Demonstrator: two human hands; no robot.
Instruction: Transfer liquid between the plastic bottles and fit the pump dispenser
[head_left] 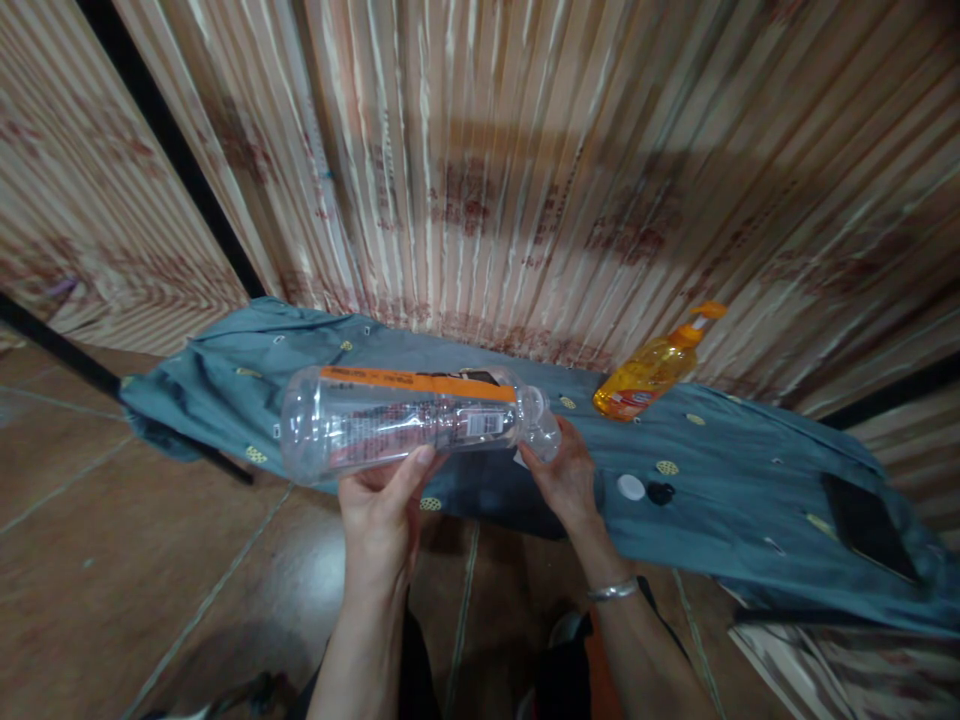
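A large clear plastic bottle (382,425) with an orange label strip lies sideways in the air above the cloth-covered surface, its neck toward the right. My left hand (386,505) is closed around its underside, thumb on the near face. At the neck end, my right hand (566,470) pinches a small clear rounded plastic piece (544,436), held against or just beside the bottle's mouth. Whether the two are joined I cannot tell. Dark print and a white barcode patch show through the bottle wall. No liquid is visible in it.
A yellow pump bottle (645,375) stands toward the back of the teal cloth (720,520). To the right of my hand lie a white round disc (631,487) and a small black object (661,492). Farther right rests a black phone (870,525). A pleated curtain (480,180) hangs behind.
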